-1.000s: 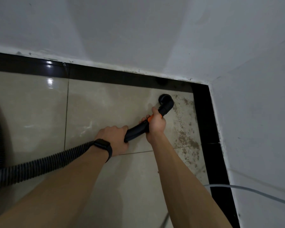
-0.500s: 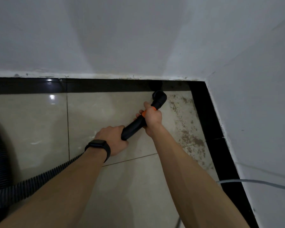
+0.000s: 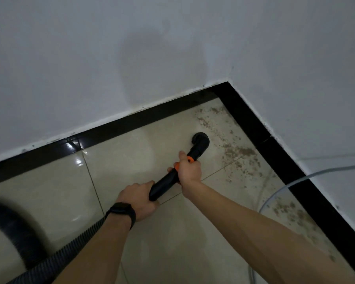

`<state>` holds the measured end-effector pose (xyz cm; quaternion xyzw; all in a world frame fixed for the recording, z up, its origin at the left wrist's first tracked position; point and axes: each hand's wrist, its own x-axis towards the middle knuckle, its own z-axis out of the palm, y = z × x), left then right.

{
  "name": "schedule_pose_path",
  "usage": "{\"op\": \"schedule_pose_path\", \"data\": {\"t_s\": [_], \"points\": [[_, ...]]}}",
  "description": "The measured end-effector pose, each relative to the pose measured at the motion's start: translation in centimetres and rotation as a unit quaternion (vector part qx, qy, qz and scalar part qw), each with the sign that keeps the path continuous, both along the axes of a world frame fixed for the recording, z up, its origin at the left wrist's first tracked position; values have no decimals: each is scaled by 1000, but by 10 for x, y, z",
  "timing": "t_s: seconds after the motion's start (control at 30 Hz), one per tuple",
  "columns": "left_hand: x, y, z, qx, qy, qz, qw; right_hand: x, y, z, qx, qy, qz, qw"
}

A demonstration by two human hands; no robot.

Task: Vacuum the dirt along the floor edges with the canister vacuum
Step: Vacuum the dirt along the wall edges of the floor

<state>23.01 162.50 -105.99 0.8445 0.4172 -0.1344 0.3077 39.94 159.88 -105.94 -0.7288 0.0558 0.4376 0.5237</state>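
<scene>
Both forearms (image 3: 244, 224) are bare, and a black watch (image 3: 121, 210) on a black strap wraps the left wrist

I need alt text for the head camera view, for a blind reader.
A right hand and a left hand hold a black vacuum wand, its nozzle on beige floor tiles beside brown dirt near a corner. The right hand is by an orange ring, the left nearer the ribbed hose; a grey cable lies near the dirt.

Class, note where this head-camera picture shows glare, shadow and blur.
Head view: glare on the black skirting and the tile beside it; a soft shadow on the white wall; the dark hose at the left edge is blurred; dim light overall.
</scene>
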Motion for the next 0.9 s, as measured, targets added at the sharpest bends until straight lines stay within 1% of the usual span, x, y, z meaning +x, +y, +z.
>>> {"op": "schedule_pose_path", "data": {"t_s": [0.17,0.3,0.47,0.57,0.77,0.9], "points": [[19,-18,2,9,8,-56,998,15,-34,-2,-6,6,-65,998],[27,-38,-5,8,4,-65,998,24,-54,-6,-1,17,-83,996],[33,-51,-9,-2,-8,-23,1000,31,-51,-7,15,22,-73,997],[39,-47,-9,4,-1,0,1000,36,-40,-7,31,23,-62,997],[49,-37,-13,22,1,27,999,46,-20,-12,42,34,-50,997],[56,-28,-14,15,-9,39,999,54,-8,-15,52,40,-43,997]]}}
